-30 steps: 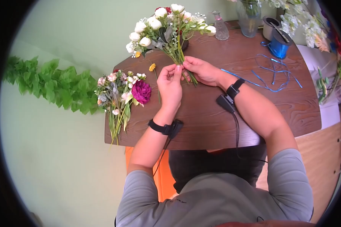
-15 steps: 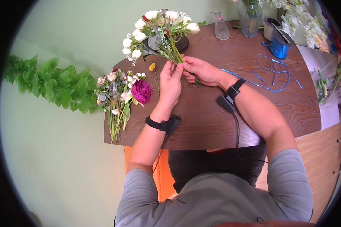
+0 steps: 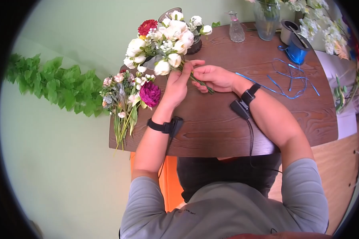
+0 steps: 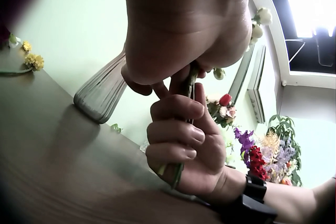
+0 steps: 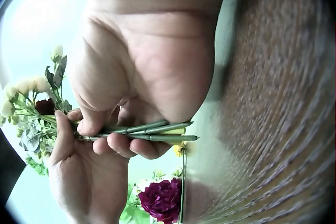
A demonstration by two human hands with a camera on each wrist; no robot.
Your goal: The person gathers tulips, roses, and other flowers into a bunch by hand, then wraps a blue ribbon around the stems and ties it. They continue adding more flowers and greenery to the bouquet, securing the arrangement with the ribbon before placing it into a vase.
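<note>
Both hands grip a bouquet point(image 3: 175, 34) of white flowers with a red bloom and grey-green leaves above the table. My left hand point(image 3: 177, 87) holds the stems just below the blooms, its thumb on the near side. Close beside it, my right hand point(image 3: 216, 78) curls its fingers round the lower stems point(image 5: 157, 129), and their cut ends stick out past the palm in the right wrist view. The flower heads lean up and left, facing the head camera. A yellow flower point(image 4: 34, 62) lies on the table beyond the left hand; that hand hides it in the head view.
A mixed bunch with a purple bloom point(image 3: 150, 94) lies at the table's left. A dark vase point(image 3: 194, 47) stands behind the bouquet. Glass vases point(image 3: 236, 30), a blue ribbon spool point(image 3: 296, 49) and loose blue ribbon point(image 3: 289, 95) are at the back right. Green leaves point(image 3: 54, 87) hang on the wall.
The bouquet has tipped toward me and to the left, so its blooms and the red flower now show. My left hand has turned and shifted slightly left; the right still holds the stems.
</note>
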